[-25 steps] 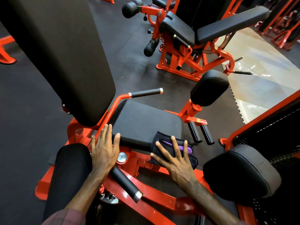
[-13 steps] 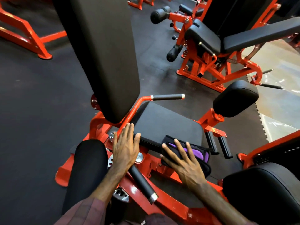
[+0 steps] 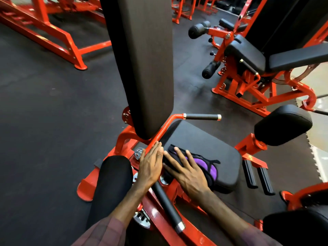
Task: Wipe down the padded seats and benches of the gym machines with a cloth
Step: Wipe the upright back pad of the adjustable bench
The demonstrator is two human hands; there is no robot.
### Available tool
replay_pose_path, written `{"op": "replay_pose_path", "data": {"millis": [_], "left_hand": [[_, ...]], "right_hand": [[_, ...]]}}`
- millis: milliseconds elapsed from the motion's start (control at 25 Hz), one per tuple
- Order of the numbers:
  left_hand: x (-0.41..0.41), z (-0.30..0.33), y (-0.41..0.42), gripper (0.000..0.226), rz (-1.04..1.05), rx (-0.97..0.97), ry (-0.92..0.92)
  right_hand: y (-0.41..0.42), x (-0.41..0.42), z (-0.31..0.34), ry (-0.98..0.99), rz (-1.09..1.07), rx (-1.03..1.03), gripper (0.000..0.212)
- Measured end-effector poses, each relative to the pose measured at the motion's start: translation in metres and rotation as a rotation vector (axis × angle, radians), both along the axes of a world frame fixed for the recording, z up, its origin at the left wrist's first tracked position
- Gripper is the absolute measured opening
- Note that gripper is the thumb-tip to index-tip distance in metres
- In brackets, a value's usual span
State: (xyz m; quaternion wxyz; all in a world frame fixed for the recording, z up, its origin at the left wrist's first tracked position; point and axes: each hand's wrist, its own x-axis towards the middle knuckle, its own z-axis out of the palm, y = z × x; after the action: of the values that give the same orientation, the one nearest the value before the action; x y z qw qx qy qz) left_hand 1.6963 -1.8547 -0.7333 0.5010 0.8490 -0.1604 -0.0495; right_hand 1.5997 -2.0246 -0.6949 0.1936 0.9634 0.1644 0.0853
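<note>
A black padded seat (image 3: 204, 139) on a red-framed machine lies in front of me. A black and purple cloth (image 3: 205, 166) lies on the seat's near left part. My right hand (image 3: 186, 171) presses flat on the cloth with straight, spread fingers. Just left of it, my left hand (image 3: 150, 164) rests flat at the seat's left edge, against the red handle arm. The tall black backrest pad (image 3: 147, 59) rises behind the seat.
Black grip handles (image 3: 201, 117) stick out beside the seat, one (image 3: 166, 203) between my forearms. Round black pads (image 3: 282, 124) stand to the right. Another red machine with a black seat (image 3: 246, 54) is at back right. My black-clad knee (image 3: 110, 183) is at left.
My right hand has slid the cloth leftwards and further onto the seat, now close to my left hand. The view has tilted upwards and left.
</note>
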Motion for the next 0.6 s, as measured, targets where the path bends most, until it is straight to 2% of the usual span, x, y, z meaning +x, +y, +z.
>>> {"op": "replay_pose_path", "data": {"millis": [120,240,320,440,520,600], "left_hand": [[0.007,0.004,0.012,0.076,0.047,-0.239,0.147],[0.01,0.011,0.03,0.066,0.007,-0.299,0.162],[0.011,0.027,0.04,0.052,0.042,-0.286,0.047],[0.025,0.081,0.055,0.037,0.124,-0.262,-0.192],[0.043,0.132,0.069,0.034,0.155,-0.288,-0.339],[0.063,0.189,0.086,0.031,0.178,-0.314,-0.499]], "right_hand": [[0.028,0.037,-0.007,0.026,0.005,0.017,0.066],[0.02,0.03,-0.01,0.005,0.053,0.035,0.065],[0.024,0.041,-0.006,0.065,0.05,0.054,0.066],[0.049,0.082,0.011,0.24,-0.106,0.175,0.063],[0.056,0.092,0.029,0.22,-0.139,0.408,0.052],[0.043,0.092,0.056,0.14,-0.161,0.748,0.047]]}}
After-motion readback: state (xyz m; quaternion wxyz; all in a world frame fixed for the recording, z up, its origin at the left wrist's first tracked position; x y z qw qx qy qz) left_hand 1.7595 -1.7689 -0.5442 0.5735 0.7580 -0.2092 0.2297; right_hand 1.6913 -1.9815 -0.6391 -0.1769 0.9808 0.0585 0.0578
